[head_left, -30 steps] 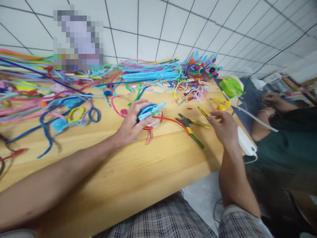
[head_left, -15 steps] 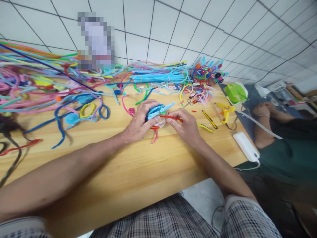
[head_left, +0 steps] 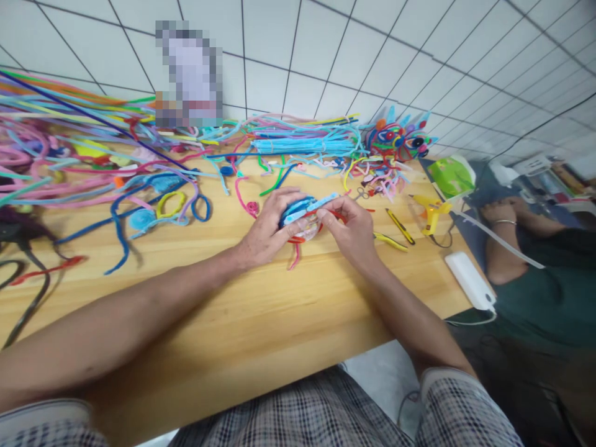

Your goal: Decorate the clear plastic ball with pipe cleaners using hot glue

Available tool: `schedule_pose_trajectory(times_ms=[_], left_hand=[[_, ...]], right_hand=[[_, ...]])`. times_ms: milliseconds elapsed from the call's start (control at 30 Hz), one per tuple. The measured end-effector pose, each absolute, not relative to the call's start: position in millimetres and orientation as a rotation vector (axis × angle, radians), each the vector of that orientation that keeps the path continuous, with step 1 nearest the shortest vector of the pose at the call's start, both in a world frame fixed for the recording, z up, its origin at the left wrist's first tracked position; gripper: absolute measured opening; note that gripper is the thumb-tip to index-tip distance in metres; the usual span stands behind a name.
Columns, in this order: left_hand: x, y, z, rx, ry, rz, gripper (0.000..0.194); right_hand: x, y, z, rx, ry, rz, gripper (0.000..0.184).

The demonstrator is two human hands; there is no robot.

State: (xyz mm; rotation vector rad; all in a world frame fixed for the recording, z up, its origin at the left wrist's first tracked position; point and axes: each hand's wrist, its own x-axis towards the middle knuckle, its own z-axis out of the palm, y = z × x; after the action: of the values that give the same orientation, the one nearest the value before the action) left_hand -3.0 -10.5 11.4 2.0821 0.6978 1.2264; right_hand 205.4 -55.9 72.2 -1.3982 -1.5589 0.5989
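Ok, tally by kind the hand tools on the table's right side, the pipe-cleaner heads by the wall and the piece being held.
Hot glue gun: 1
Utility knife: 1
Scissors: 1
Yellow-handled tool, mostly hidden by the right hand, likely pliers: 1
Pipe-cleaner heads: 2
Held pipe-cleaner piece: 1
Total: 7

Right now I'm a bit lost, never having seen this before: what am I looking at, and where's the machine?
There is no machine: the left hand and right hand are a person's own, seen by a camera worn on the head, looking forward and down. The left steadies a blue craft piece; the right pinches a red fuzzy strip at its side. On the wooden table lie colorful fuzzy sticks, a yellow glue gun and a yellow knife. Another person's arm shows at the right.
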Motion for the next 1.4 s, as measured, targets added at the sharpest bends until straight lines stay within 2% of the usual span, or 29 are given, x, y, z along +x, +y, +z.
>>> schedule_pose_trajectory(times_ms=[533, 833, 1067, 1200, 1400], left_hand=[[-1.8, -10.7, 12.7, 2.042, 0.680, 1.253, 0.046], [0.6, -12.6, 12.5, 1.970, 0.672, 1.322, 0.039], [1.6, -10.0, 7.1, 1.919, 0.670, 1.366, 0.036], [0.8, -8.9, 6.7, 1.933, 0.665, 1.362, 0.036], [0.6, -9.1, 6.4, 1.986, 0.673, 1.358, 0.036]], right_hand=[[199.3, -51.7, 65.2, -1.417, -1.459, 0.683, 0.018], [199.4, -54.8, 59.0, -1.401, -1.575, 0.174, 0.017], [202.4, -67.2, 48.0, -1.181, -1.819, -0.351, 0.016], [197.7, -76.1, 48.9, -1.074, -2.033, -0.407, 0.027], [194.8, -74.1, 48.8, -1.080, -2.060, -0.414, 0.027]])
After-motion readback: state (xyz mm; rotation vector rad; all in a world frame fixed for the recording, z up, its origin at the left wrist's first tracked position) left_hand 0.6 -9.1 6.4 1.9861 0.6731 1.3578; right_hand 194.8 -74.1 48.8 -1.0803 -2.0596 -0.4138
